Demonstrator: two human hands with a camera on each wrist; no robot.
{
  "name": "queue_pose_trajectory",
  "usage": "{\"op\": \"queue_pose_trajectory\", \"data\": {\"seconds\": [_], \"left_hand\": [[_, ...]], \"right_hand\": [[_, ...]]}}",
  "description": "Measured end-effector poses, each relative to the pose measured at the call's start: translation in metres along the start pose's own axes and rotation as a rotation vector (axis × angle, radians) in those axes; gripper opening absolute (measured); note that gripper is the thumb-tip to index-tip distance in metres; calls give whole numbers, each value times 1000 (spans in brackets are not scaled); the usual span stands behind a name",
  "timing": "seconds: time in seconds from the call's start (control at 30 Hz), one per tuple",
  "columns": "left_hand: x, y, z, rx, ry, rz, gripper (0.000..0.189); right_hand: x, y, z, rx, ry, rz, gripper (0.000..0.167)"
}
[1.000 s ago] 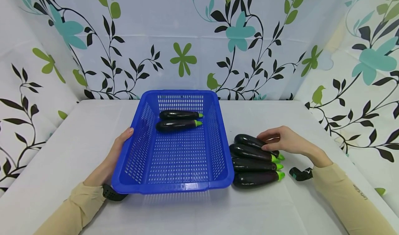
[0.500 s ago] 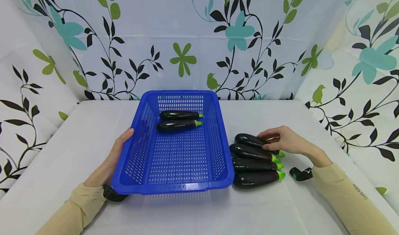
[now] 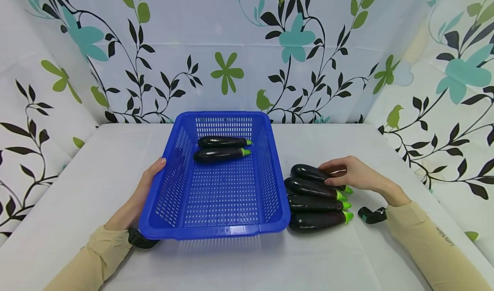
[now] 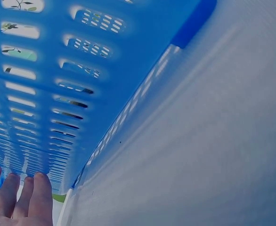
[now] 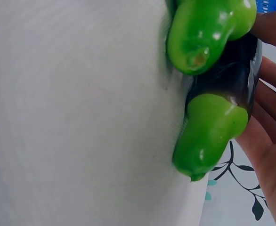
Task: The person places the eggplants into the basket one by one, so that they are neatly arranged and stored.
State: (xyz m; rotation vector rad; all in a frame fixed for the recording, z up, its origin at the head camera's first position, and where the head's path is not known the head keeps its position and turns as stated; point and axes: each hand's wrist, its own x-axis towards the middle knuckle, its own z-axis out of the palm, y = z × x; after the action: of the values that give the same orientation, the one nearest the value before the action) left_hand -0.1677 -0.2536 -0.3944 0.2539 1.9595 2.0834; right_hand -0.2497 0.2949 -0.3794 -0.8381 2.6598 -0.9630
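Observation:
A blue perforated plastic basket (image 3: pixel 221 232) stands mid-table with two dark, green-capped eggplants (image 3: pixel 221 155) inside near its far end. At its left side, my left hand (image 3: pixel 148 175) touches the rim, and in the left wrist view its straight fingers (image 4: pixel 40 195) lie by the slotted outer wall. Several more eggplants (image 3: pixel 314 221) lie side by side right of the basket. My right hand (image 3: pixel 353 174) holds the farthest eggplant (image 3: pixel 307 172) between thumb and fingers, covering its middle. In the right wrist view, that eggplant's green cap (image 5: pixel 206 134) sits below a neighbouring cap (image 5: pixel 199 40).
A white cloth (image 3: pixel 332 261) covers the table. Patterned curtains (image 3: pixel 185 34) enclose the back and both sides. Black wrist devices show at the left cuff (image 3: pixel 142 239) and by the right cuff (image 3: pixel 372 215).
The farthest eggplant has shifted very slightly away from me under my right hand. The basket and left hand look the same.

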Motion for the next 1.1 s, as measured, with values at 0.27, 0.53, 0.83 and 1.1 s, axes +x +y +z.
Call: {"op": "queue_pose_trajectory", "data": {"seconds": [0.27, 0.53, 0.83, 1.1], "left_hand": [[0, 2, 1, 1, -1, -14, 71], [0, 2, 1, 4, 6, -29, 71], [1, 0, -1, 6, 2, -37, 70], [1, -2, -1, 23, 14, -27, 69]], "right_hand": [[0, 0, -1, -4, -5, 5, 41], [1, -1, -1, 0, -5, 9, 41], [1, 0, 1, -7, 0, 10, 42], [1, 0, 1, -9, 1, -9, 41]]}}
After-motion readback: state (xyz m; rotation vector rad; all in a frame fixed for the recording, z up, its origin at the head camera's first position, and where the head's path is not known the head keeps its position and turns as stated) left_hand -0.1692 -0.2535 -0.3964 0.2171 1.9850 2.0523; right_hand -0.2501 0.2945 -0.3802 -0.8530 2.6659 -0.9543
